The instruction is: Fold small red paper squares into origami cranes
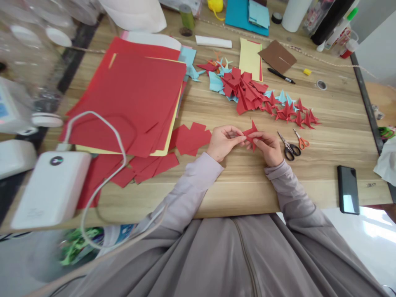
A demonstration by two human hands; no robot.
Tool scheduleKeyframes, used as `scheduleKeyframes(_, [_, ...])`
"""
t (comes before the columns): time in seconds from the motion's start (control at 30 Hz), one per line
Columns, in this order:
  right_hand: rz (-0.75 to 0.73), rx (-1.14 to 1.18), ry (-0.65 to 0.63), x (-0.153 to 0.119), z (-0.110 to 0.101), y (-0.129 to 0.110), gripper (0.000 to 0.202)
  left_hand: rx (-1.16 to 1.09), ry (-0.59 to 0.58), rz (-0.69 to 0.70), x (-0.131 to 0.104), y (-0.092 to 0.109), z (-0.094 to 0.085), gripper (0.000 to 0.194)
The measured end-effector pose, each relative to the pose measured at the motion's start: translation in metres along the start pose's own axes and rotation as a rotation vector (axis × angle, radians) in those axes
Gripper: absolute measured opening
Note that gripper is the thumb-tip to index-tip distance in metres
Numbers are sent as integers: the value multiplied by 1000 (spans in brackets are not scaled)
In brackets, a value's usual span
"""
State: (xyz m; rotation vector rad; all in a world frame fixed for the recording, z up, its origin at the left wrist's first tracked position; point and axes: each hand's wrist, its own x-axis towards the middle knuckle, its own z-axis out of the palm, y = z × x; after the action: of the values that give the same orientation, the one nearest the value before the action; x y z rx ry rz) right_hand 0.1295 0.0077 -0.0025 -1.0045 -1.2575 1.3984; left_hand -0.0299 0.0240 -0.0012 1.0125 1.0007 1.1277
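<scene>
Between my two hands is a small folded red paper piece with pointed ends, one pointing up and one down. My left hand pinches its left side with thumb and fingers. On its right side, the thumb and fingers of my right hand are closed on the same piece. Beyond my hands lies a heap of folded red paper pieces, with light blue ones among them. A row of pointed red folded pieces extends to its right. Loose red paper squares lie left of my left hand.
Large red sheets are stacked at the left, near a white power bank with a looping cable. Black scissors, orange scissors and a phone lie at the right. A black pen lies farther back.
</scene>
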Motion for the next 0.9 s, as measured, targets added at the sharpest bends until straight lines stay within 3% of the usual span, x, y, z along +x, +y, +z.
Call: scheduleKeyframes(0.9, [32, -79, 92, 2, 5, -3, 29, 6, -10, -1, 0, 1, 0, 26])
